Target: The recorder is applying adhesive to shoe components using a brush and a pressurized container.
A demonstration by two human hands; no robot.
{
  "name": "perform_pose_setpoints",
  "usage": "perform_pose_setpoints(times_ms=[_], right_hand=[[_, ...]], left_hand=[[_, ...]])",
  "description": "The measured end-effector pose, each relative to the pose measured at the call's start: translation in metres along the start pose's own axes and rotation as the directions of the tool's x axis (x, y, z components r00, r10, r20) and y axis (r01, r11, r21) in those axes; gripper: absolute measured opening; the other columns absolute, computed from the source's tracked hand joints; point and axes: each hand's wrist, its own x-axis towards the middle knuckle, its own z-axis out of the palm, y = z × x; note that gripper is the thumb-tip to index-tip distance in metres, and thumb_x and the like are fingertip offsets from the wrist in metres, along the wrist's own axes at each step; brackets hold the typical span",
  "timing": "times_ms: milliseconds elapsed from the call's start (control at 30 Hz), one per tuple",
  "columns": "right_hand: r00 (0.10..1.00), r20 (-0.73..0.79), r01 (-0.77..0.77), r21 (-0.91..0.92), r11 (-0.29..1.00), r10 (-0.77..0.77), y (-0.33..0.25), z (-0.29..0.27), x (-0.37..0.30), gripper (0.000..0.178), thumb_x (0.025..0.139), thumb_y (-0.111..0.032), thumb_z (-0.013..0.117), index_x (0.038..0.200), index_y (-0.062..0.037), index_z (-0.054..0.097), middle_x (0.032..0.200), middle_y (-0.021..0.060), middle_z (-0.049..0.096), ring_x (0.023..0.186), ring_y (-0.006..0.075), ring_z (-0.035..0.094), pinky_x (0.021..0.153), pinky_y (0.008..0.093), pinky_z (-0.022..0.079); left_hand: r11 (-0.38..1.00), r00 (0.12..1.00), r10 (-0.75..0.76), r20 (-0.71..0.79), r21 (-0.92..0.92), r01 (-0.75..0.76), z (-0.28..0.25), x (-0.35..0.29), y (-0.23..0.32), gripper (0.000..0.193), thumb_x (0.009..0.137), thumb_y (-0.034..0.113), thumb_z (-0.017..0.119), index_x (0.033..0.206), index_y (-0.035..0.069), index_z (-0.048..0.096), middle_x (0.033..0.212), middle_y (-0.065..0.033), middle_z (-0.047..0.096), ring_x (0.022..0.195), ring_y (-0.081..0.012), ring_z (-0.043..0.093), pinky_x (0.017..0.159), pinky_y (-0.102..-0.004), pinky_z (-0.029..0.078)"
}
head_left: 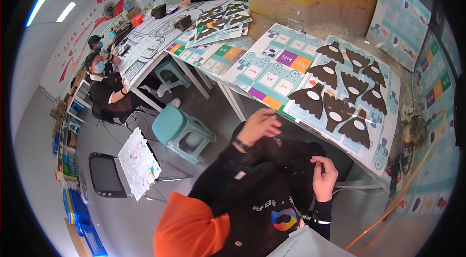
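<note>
L hand (260,127) & R hand (324,178) both empty, off worktop's (259,23) front edge; blk cutouts (306,107) on printed sheet (375,122).
L: fingers loosely bent, just beside front edge. R: half-curled, lower, open gap btwn it & edge. Cutouts sit in rows, nearest row close to front edge, toward R corner. That row's long axes run approx front–back: outer two w/ narrow ends to back edge, middle one reversed, narrow end frontward.
</note>
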Motion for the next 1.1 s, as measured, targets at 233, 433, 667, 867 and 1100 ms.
perform_pose_setpoints(times_ms=[233,433,667,867,1100], right_hand=[[0.975,0.224,-0.001,0.069,0.998,-0.015,-0.011,0.004,0.028,0.017,0.089,0.007,0.056,0.1,0.0011,0.068,0.086,0.0114,0.072,0.082,0.0209,0.07,0.076,0.0283,0.052],[0.868,0.495,-0.002,0.091,0.996,-0.043,-0.055,0.01,0.038,0.023,0.088,0.002,0.061,0.109,-0.0016,0.068,0.118,0.0205,0.065,0.11,0.0339,0.065,0.093,0.0409,0.051],[0.656,0.119,0.725,-0.377,0.577,-0.745,-0.192,0.018,0.093,0.078,0.076,0.012,0.054,0.149,-0.0023,0.035,0.16,0.031,0.015,0.143,0.0605,0.017,0.115,0.0641,0.019],[0.726,-0.002,0.683,-0.118,0.721,-0.687,-0.195,0.048,0.104,0.083,0.062,0.015,0.051,0.144,0.011,0.042,0.113,0.0117,0.072,0.057,0.0203,0.061,0.062,0.0327,0.053],[0.706,-0.132,0.671,-0.19,0.716,-0.696,-0.215,0.074,0.092,0.091,0.07,0.005,0.056,0.153,0.0096,0.019,0.155,0.0342,0.025,0.142,0.056,0.023,0.11,0.0689,0.019]], left_hand=[[0.68,0.997,-0.073,0.009,0.732,0.043,-0.083,-0.115,0.026,0.065,0.099,0.019,0.061,0.152,0.003,0.027,0.098,-0.0113,0.071,0.075,-0.0161,0.07,0.066,-0.0284,0.055],[0.712,0.908,-0.116,-0.403,0.603,0.359,-0.147,-0.205,0.037,0.081,0.095,0.021,0.067,0.154,0.0,0.016,0.09,-0.0165,0.072,0.072,-0.0207,0.071,0.063,-0.0319,0.057],[0.848,0.731,-0.079,-0.677,0.341,0.407,-0.227,-0.297,0.004,0.081,0.098,0.015,0.06,0.158,0.003,0.006,0.094,-0.0166,0.072,0.071,-0.0199,0.071,0.06,-0.028,0.055],[0.844,0.852,-0.116,-0.511,0.402,0.356,-0.213,-0.271,-0.022,0.084,0.099,0.015,0.06,0.158,0.001,0.002,0.1,-0.016,0.072,0.077,-0.0181,0.071,0.068,-0.0268,0.055],[0.825,0.9,-0.149,-0.41,0.45,0.342,-0.211,-0.251,-0.036,0.073,0.097,0.019,0.063,0.155,-0.001,0.023,0.1,-0.014,0.072,0.08,-0.0165,0.071,0.071,-0.0285,0.055]])
